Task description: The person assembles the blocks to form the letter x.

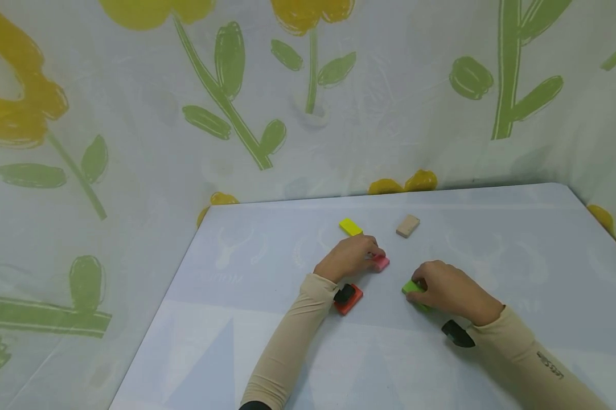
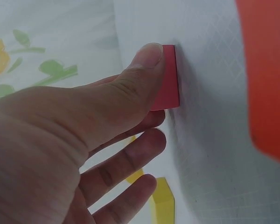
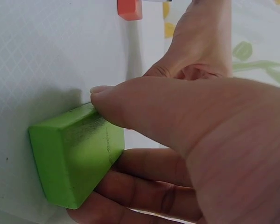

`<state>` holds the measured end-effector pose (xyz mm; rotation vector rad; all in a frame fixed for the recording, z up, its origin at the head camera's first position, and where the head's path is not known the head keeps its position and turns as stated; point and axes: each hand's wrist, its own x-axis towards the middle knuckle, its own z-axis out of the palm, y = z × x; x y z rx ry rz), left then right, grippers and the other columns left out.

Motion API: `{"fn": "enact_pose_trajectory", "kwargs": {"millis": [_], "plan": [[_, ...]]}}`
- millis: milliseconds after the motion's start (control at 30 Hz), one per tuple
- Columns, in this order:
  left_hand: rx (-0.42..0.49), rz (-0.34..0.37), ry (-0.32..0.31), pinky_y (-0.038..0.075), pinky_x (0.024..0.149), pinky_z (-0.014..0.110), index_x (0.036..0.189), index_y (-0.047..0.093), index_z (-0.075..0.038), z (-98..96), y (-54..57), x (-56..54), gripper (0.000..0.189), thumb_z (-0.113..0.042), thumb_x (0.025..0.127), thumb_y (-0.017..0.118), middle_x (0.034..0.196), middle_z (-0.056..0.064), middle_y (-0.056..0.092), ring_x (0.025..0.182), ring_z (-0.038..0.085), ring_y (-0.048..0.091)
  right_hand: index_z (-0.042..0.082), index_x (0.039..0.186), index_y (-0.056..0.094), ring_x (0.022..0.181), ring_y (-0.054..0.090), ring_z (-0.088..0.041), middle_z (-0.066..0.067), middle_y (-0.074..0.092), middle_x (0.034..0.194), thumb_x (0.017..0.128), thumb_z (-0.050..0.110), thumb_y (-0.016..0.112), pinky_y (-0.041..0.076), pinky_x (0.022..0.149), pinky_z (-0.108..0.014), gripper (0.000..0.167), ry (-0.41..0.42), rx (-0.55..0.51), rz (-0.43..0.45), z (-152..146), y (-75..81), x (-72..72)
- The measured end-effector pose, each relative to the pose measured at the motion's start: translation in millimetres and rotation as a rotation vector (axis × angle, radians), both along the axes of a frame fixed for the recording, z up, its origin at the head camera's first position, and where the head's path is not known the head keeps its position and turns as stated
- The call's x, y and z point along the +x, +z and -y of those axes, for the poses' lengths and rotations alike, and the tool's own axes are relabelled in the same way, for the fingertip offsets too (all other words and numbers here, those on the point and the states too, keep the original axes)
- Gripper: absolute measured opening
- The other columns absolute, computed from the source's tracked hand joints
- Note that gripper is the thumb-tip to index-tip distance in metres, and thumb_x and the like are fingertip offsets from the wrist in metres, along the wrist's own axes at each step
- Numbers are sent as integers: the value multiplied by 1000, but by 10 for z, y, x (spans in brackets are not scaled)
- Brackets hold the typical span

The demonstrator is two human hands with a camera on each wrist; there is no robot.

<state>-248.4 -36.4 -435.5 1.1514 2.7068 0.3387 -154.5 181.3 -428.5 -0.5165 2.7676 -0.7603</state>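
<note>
My left hand (image 1: 350, 257) pinches a pink block (image 1: 381, 262) between thumb and fingers, low over the white table. In the left wrist view the thumb lies on the near face of this pink block (image 2: 169, 79), and the lower fingers are spread apart. My right hand (image 1: 448, 289) grips a light green block (image 1: 414, 287) at the right. Seen from the right wrist, the thumb is on one edge of the green block (image 3: 86, 154) and the fingers are along the opposite side. A red-orange block (image 1: 350, 300) lies under the left wrist, partly covered by the black wrist camera.
Beyond the left hand lies a yellow block (image 1: 350, 226). A tan wooden block (image 1: 407, 226) rests at the back, right of the yellow one. The white table (image 1: 210, 245) ends at the back against a flower-printed cloth (image 1: 380, 125).
</note>
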Motion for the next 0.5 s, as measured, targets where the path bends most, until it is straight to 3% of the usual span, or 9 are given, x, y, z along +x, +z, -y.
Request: {"fn": "enact_pose_trajectory", "kwargs": {"millis": [500], "plan": [[-4,-6,-5,51,95,18,125,77,-19,1,-1,-1,30,-24,95,76,113,-6,72,104,8,63,18,60,58,57,37,-5,8,36,62,86,18,80,27,52,-21,34,-1,-8,-18,9,-19,-17]]}}
